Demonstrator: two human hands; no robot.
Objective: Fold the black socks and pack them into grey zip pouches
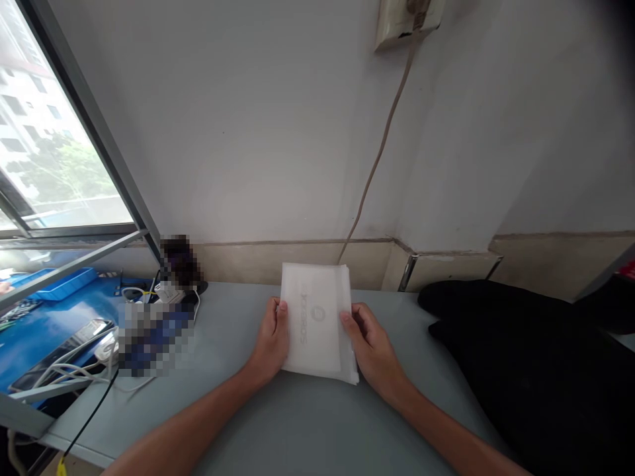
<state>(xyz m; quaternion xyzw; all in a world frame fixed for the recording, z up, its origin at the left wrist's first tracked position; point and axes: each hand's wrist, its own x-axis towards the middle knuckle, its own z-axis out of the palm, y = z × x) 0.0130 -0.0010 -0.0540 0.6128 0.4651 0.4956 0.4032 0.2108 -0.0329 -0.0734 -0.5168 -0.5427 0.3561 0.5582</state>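
Observation:
Between my two hands is a stack of frosted white bags [317,350], held upright above the desk. Grey lettering and a round logo show on the front one, turned sideways. My left hand [272,337] grips the left edge, its thumb on the front face. On the opposite edge my right hand [374,347] is closed the same way, thumb in front and fingers behind. The layers are slightly out of line along the right and lower edges. How many there are, and whether anything lies inside, I cannot tell.
A grey desk [228,423] lies below, against the wall. Black cloth [546,370] covers its right side. To the left are tangled white cables [64,373], a blue tray [64,284] and a metal frame [74,268]. A cord [380,152] hangs from the wall socket [397,23].

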